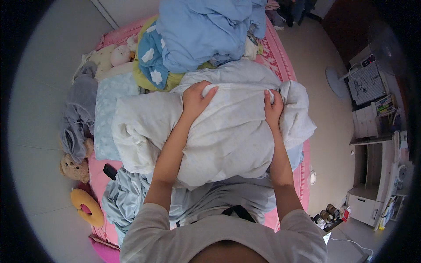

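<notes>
A thick white duvet (232,136) lies bundled and folded across the bed in front of me. My left hand (196,100) grips its far upper edge, thumb on top and fingers partly hidden in the cloth. Farther right, my right hand (273,105) holds the same edge, its fingers curled over the fabric. Between the two hands the edge runs nearly straight, while loose bulges hang out past both forearms.
A blue quilt (206,35) is heaped at the far end of the pink bedspread (285,57). Left are a pale blue pillow (107,118), grey clothing (79,109), a teddy bear (74,167) and a black object (110,171). Right of the bed stands a white cabinet (364,208).
</notes>
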`<state>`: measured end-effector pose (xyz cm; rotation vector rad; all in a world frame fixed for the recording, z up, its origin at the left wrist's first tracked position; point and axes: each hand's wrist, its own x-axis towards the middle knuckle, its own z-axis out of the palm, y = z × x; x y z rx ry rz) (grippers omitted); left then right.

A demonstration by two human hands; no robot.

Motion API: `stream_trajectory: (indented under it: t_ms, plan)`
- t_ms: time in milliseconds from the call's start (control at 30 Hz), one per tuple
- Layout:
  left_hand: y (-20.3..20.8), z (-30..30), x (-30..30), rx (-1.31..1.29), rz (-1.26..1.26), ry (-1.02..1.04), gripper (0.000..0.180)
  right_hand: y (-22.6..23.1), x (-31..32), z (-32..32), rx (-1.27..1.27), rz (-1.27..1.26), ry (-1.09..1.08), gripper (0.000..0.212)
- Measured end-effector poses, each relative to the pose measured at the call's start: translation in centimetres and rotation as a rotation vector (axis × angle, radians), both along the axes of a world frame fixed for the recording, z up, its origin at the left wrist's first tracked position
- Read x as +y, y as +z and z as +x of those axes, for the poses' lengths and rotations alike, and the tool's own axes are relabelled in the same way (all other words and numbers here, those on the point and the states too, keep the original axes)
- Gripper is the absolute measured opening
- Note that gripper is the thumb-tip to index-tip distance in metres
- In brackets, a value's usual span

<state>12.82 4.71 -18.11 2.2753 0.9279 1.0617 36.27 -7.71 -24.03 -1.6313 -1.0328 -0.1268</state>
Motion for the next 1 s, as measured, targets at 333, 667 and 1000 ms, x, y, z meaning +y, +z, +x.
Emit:
stream_trajectory:
  t_ms: [333,667,1000]
  plan:
    - [-0.3,0.3,0.0,0.074,-0.087,-0.034,0.025,-1.5,-0.2,0.5,0.142,-0.047,0.019,0.019]
    - [3.9,-0.3,-3.9,-0.046,0.456,-0.206,0.017,11.4,-1.1,-6.4,-0.443,0.003,0.322,0.038]
    - [11.1,-8.5,-1.8,0.562,0.313,-0.152,0.040,13.4,-4.3,-2.9,-0.210,0.004,0.420,0.014]
